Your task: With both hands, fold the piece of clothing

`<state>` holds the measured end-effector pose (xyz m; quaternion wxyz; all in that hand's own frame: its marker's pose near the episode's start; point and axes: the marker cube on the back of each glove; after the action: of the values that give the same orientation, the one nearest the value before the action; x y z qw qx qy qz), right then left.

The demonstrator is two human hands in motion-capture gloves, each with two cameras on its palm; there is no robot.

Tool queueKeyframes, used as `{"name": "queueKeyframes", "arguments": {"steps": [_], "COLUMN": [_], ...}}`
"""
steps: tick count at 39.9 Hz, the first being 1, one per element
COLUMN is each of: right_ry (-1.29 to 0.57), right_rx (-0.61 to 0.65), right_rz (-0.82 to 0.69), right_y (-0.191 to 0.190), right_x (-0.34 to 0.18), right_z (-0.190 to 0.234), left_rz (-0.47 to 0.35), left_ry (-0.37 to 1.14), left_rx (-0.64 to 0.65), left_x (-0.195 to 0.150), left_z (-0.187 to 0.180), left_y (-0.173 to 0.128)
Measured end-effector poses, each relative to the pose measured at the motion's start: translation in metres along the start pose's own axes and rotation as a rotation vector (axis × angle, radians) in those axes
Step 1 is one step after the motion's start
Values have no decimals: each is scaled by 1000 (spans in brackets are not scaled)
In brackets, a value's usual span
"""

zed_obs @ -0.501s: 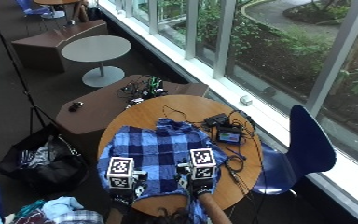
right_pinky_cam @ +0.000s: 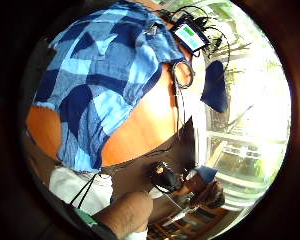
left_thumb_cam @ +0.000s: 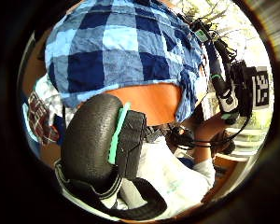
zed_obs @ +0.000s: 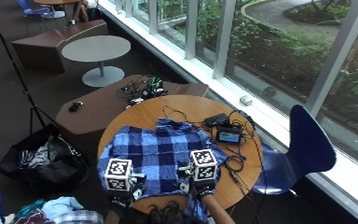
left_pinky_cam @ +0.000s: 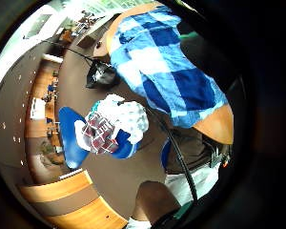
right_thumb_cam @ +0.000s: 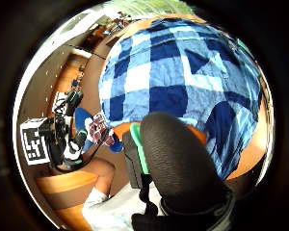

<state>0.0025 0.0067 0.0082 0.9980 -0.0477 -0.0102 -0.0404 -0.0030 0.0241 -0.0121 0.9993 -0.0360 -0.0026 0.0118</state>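
A blue plaid shirt (zed_obs: 157, 151) lies spread flat on the round wooden table (zed_obs: 185, 109), its near hem hanging a little over the edge closest to me. My left hand (zed_obs: 122, 190) hovers at the hem's left part and my right hand (zed_obs: 197, 184) at its right part, both just off the table edge. The palm views show the shirt (left_thumb_cam: 121, 42) (right_thumb_cam: 183, 72) a short way off, with only a black-gloved thumb (left_thumb_cam: 91, 140) (right_thumb_cam: 176, 154) in front. No cloth sits between the fingers of either hand.
A small device with a lit screen (zed_obs: 230, 135) and tangled cables lie on the table right of the shirt. A blue chair (zed_obs: 306, 144) stands to the right, a black bag (zed_obs: 36, 161) on the floor to the left, and a pile of clothes (left_pinky_cam: 109, 126) beside me.
Both hands have drawn back slightly toward me, to the table's near edge. The shirt lies as before.
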Motion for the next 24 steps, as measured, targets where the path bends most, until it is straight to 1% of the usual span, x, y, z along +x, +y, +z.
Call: {"name": "queueKeyframes", "arguments": {"steps": [3, 7, 10, 13, 15, 17, 19, 20, 22, 24], "right_ry": [-21, -33, -6, 26, 22, 4, 0, 9, 41, 71], "right_rx": [-49, -120, -175, -208, -203, -168, -92, -40, 70, 159], "right_rz": [-17, -2, 26, 44, 48, 47, 49, 51, 47, 21], "right_y": [7, 17, 22, 23, 23, 21, 19, 17, 14, 13], "right_x": [8, 24, 39, 53, 58, 62, 67, 70, 74, 76], "right_z": [14, 41, 62, 77, 81, 84, 85, 85, 84, 82], "left_rz": [6, 16, 24, 38, 42, 42, 28, 15, -9, -10], "left_ry": [-8, -18, -16, -2, 15, 43, 55, 39, -39, -109], "left_rx": [6, 47, 78, 71, 89, 158, 276, 344, 461, 507], "left_x": [-3, -9, -13, -17, -20, -24, -27, -30, -38, -42], "left_z": [17, 58, 87, 103, 108, 112, 109, 105, 96, 92], "left_y": [0, -5, -7, -6, -7, -13, -19, -21, -22, -18]}}
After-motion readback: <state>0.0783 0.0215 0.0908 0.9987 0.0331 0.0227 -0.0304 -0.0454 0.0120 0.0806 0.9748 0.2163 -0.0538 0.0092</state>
